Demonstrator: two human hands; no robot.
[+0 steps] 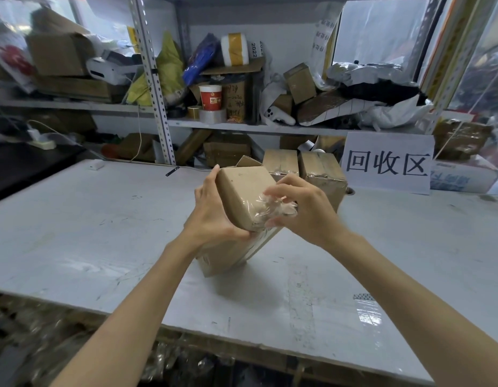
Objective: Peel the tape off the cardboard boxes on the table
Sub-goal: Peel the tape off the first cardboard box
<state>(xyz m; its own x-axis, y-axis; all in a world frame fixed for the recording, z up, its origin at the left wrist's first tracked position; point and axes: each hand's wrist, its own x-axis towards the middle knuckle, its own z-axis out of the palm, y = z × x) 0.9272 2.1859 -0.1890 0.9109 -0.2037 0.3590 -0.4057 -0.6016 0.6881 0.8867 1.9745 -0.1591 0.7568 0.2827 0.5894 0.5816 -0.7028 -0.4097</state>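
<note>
The left hand (211, 216) holds the small brown cardboard box (242, 191) up off the flat white table (102, 233), most likely so the box cannot slip while the tape is pulled; its fingers and thumb curl round the left side and the bottom edge, so it grips the box tight; its arm reaches in from the lower left. The box tips with one flat face up, which puts its taped edge next to the other hand. The right hand (306, 208) comes in from the right with its back up; its fingers are bent and pinch the clear crumpled tape (273, 208), which sticks to the lower right edge of the box. Just under the held box sits a second brown cardboard box (228, 258), tilted on the table; I cannot tell if the two touch. Two more taped brown boxes (320, 169) wait behind, near a white paper sign (387, 163); I think the job is only partly done.
</note>
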